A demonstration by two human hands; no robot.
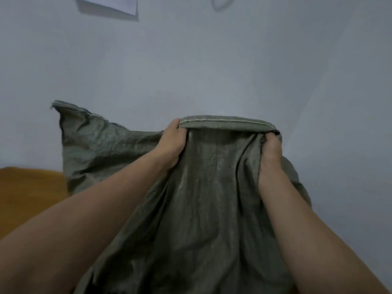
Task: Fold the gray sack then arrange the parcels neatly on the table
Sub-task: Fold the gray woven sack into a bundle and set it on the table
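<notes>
Plain indoor room, its kind beyond that not to be told.

Faced a bare, pale blue-gray painted wall (191, 60) that filled most of the view, dimly and evenly lit as under indoor light. Carried a white sheet of paper (110, 5) stuck near the upper left, with its shadow just below, and what looked like a blurred loop of thin cable (220, 5) at the top edge. Met at the lower left the orange-brown wooden top of a table (27, 187), far edge against the wall. Could not be placed as home, office or workshop.
</notes>
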